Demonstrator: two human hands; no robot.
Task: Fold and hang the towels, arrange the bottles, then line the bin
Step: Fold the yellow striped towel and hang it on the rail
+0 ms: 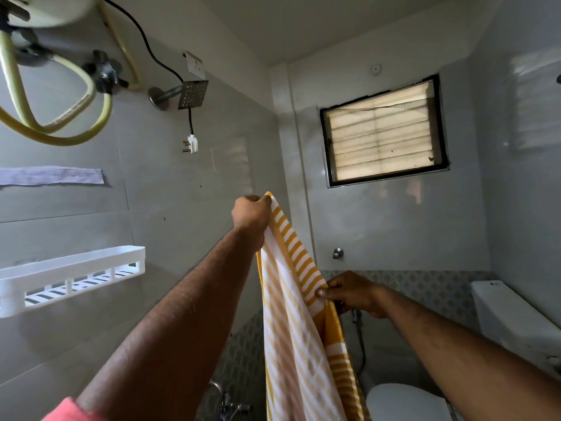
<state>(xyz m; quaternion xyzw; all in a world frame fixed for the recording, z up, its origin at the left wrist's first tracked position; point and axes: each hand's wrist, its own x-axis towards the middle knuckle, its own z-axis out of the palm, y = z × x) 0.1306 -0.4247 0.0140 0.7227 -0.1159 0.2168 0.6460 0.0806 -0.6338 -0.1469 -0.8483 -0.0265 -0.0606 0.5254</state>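
A yellow and white striped towel (pixel 299 344) hangs lengthwise in front of me, in the middle of the head view. My left hand (pixel 250 212) is raised high and grips the towel's top corner in a fist. Lower and to the right, my right hand (pixel 353 294) pinches the towel's edge between thumb and fingers. The towel's lower end runs out of the frame at the bottom. No bottles and no bin are in view.
A white plastic wall shelf (pixel 73 276) is mounted on the left wall. Above it are a shower head (pixel 191 94), yellow hoses (pixel 60 129) and a dangling plug (pixel 192 144). A louvred window (pixel 384 132) is ahead. A toilet (pixel 406 402) and its cistern (pixel 516 317) stand at the lower right, with a tap (pixel 230 405) below.
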